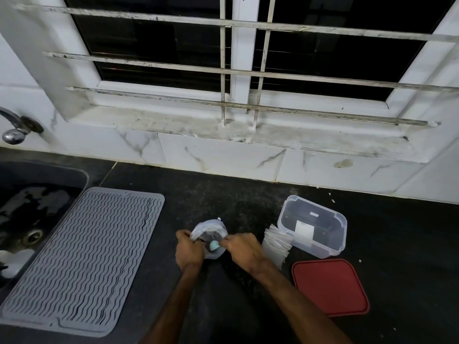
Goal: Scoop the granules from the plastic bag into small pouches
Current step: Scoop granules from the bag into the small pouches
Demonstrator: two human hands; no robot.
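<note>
the plastic bag (210, 234) stands on the dark table (236, 194), near the middle of the near side, and both hands pinch its rim: the left hand (188, 249) grips the left edge and the right hand (242, 249) grips the right edge, so the mouth is held open between them. inside the mouth i can see dark granules and a small light blue scoop (214, 245). the main risk, i think, is that the thin bag falls to one side if one hand lets go to take the scoop, because the soft wall cannot stand alone, and then the granules spill on the dark table where they are hard to see. pulling the rim too hard could also tear the plastic. the small pouches (274, 244) lie just right of the right hand, leaning on the clear box (313, 229), so a fast move of the right hand could push them over. the red lid (330, 286) lies near and to the right, apart from the hands. on the left there is the grey ribbed mat (82, 259) and further left the sink (29, 214) with some water in it, well apart from the bag. the best free room is the bare table behind the bag, toward the tiled wall, and also in front of it between the arms.
</note>
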